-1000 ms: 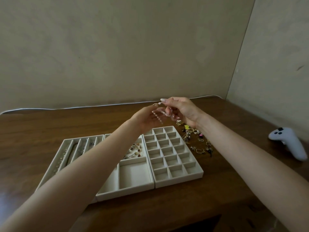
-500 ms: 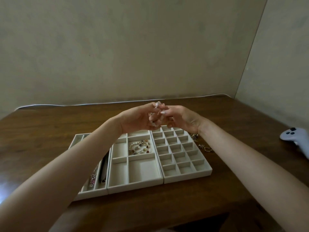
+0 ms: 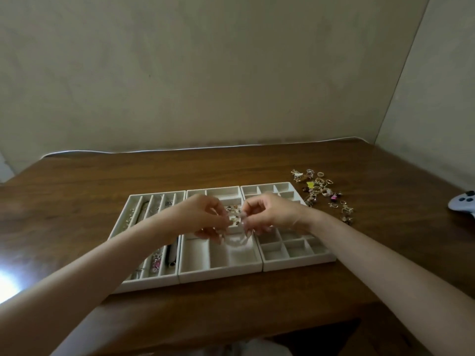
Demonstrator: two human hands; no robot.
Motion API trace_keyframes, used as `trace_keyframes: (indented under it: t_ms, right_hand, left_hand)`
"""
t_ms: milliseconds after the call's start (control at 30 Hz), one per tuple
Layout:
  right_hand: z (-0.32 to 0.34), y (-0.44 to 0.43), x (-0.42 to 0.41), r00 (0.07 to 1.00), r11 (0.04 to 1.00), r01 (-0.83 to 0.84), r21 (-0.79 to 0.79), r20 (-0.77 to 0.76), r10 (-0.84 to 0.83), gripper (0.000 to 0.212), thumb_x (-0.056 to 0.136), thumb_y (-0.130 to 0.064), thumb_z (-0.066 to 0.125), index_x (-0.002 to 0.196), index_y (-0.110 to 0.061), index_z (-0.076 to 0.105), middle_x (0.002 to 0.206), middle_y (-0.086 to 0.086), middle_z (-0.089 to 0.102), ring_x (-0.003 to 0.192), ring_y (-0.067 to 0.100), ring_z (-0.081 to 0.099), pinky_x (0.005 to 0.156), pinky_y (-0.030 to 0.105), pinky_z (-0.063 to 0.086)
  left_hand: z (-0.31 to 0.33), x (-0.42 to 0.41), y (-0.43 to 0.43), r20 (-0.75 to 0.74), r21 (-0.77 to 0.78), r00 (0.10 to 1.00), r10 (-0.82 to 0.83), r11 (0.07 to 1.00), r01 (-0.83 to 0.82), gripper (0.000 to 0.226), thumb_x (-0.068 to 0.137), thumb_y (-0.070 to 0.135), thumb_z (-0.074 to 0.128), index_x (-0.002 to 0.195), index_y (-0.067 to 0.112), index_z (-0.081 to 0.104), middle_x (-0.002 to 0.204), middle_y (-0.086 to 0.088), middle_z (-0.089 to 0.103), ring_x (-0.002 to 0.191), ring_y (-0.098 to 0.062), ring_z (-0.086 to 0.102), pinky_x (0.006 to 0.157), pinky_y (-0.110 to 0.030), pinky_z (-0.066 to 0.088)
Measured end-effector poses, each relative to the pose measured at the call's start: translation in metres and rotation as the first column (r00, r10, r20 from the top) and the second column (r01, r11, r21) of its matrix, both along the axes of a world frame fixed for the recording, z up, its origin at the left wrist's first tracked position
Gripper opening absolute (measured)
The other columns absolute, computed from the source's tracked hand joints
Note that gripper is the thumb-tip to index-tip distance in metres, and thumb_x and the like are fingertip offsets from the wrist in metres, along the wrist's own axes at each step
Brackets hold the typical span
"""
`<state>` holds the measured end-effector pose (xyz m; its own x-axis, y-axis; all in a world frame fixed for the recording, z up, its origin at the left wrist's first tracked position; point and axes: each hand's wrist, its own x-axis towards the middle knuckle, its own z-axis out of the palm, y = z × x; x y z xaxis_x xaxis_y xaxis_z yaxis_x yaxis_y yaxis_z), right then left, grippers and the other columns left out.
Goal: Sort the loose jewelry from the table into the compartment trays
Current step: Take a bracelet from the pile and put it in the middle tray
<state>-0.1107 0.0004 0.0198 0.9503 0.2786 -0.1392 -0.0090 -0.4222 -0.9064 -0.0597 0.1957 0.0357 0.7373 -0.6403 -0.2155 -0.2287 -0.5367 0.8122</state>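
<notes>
Three cream compartment trays sit side by side on the wooden table: a long-slot tray (image 3: pixel 133 206) on the left with chains and a dark item, a middle tray (image 3: pixel 218 271), and a small-cell tray (image 3: pixel 295 260) on the right. My left hand (image 3: pixel 203 217) and my right hand (image 3: pixel 267 214) meet over the middle tray, both pinching a blurred beaded bracelet (image 3: pixel 237 236) that hangs between them just above a compartment. Another beaded piece (image 3: pixel 232 208) lies in the cell behind it. Loose jewelry (image 3: pixel 323 194) is heaped right of the trays.
A white game controller (image 3: pixel 462 204) lies at the table's right edge. A white cable (image 3: pixel 180 148) runs along the back of the table against the wall. A side wall closes off the right.
Both hands have come down from in front of the wall to just above the middle tray, carrying the bracelet. The view has tilted, and the jewelry heap shows fully again.
</notes>
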Motion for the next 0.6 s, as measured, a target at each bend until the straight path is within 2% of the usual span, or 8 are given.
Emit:
trace_keyframes:
  t_ms: [33,100,133,200,333,433,600]
  right_hand:
    - [0.001,0.001,-0.002,1.000,0.999,-0.015,-0.043,-0.006,0.014,0.007,0.086,-0.006,0.064,0.089,-0.011,0.060,0.076,0.000,0.065,0.061,0.010,0.053,0.050,0.018,0.038]
    - [0.004,0.001,-0.004,1.000,0.991,-0.012,-0.134,-0.004,0.011,0.013,0.086,-0.011,0.065,0.098,-0.012,0.061,0.077,-0.002,0.064,0.059,0.007,0.052,0.050,0.019,0.036]
    - [0.006,0.002,-0.004,1.000,0.985,0.006,-0.170,0.006,-0.005,0.018,0.087,-0.013,0.065,0.104,-0.012,0.061,0.077,-0.003,0.064,0.057,0.005,0.051,0.050,0.018,0.037]
    - [0.007,0.003,-0.005,0.998,0.979,0.051,-0.199,0.042,-0.044,0.022,0.088,-0.015,0.064,0.109,-0.011,0.061,0.078,-0.003,0.064,0.053,-0.002,0.052,0.050,0.016,0.038]
    - [0.009,0.000,-0.009,0.992,0.969,0.106,-0.223,0.096,-0.086,0.022,0.089,-0.016,0.063,0.110,-0.009,0.063,0.083,-0.003,0.065,0.054,-0.008,0.055,0.052,0.013,0.042]
    - [0.011,-0.006,-0.012,0.988,0.965,0.136,-0.226,0.106,-0.114,0.020,0.090,-0.015,0.061,0.109,-0.009,0.063,0.085,-0.002,0.065,0.053,-0.008,0.055,0.049,0.012,0.041]
    - [0.010,-0.031,-0.018,0.965,0.938,0.249,-0.239,0.145,-0.219,0.014,0.092,-0.018,0.060,0.105,-0.016,0.064,0.087,-0.001,0.067,0.057,-0.002,0.057,0.048,0.014,0.042]
  left_hand:
    - [-0.002,-0.005,0.001,0.065,0.105,0.997,-0.033,0.994,0.026,0.015,0.086,0.023,0.065,0.091,0.010,0.060,0.073,0.000,0.070,0.054,-0.006,0.064,0.046,-0.013,0.043]
    - [-0.006,-0.010,0.003,0.285,0.319,0.951,-0.122,0.948,0.026,0.020,0.086,0.036,0.062,0.091,0.017,0.059,0.074,0.005,0.071,0.053,-0.001,0.063,0.052,-0.015,0.047]
    - [-0.007,-0.010,0.003,0.407,0.383,0.902,-0.145,0.924,-0.024,0.021,0.086,0.042,0.061,0.090,0.021,0.058,0.074,0.007,0.071,0.054,0.000,0.063,0.058,-0.018,0.050]
    - [-0.005,-0.005,0.002,0.568,0.395,0.814,-0.122,0.908,-0.139,0.022,0.085,0.048,0.058,0.089,0.026,0.058,0.077,0.009,0.070,0.060,-0.002,0.063,0.067,-0.026,0.054]
    - [-0.002,0.005,-0.009,0.581,0.314,0.811,-0.072,0.939,-0.141,0.023,0.086,0.045,0.058,0.088,0.022,0.060,0.078,0.008,0.070,0.066,-0.007,0.064,0.074,-0.033,0.055]
    - [-0.003,0.006,-0.024,0.571,0.226,0.820,-0.044,0.968,-0.105,0.018,0.088,0.037,0.059,0.086,0.020,0.061,0.078,0.008,0.070,0.064,-0.009,0.064,0.071,-0.033,0.055]
    - [-0.009,0.008,-0.063,0.561,0.059,0.826,-0.052,0.998,0.023,0.010,0.089,0.028,0.059,0.087,0.018,0.062,0.090,0.001,0.068,0.069,-0.014,0.062,0.067,-0.035,0.055]
